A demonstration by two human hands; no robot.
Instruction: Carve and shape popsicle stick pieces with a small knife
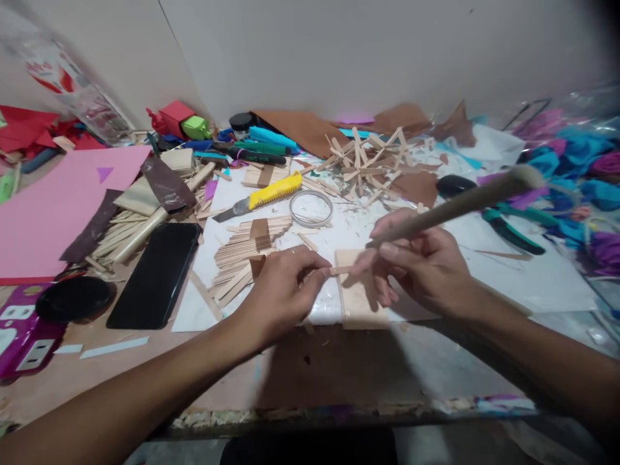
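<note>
My left hand [293, 281] is closed, thumb and forefinger pinching one end of a small flat wooden stick [341, 270]. That stick lies across a pale wooden block [363, 310] near the front of the white paper. My right hand [421, 265] is wrapped round a long, round wooden-handled tool [460, 200], tilted with its thick end up to the right. The tool's narrow end is dark and mostly hidden by the fingers. A right fingertip is beside the stick's other end; whether it touches is unclear. Stacked wooden sticks [252, 245] lie just beyond my left hand.
Beyond the hands lie a yellow utility knife [276, 190], a tape ring [311, 208] and a loose heap of sticks [368, 161]. Green-handled pliers [513, 229] are on the right. A black phone [157, 274] and a dark round lid [75, 298] lie left.
</note>
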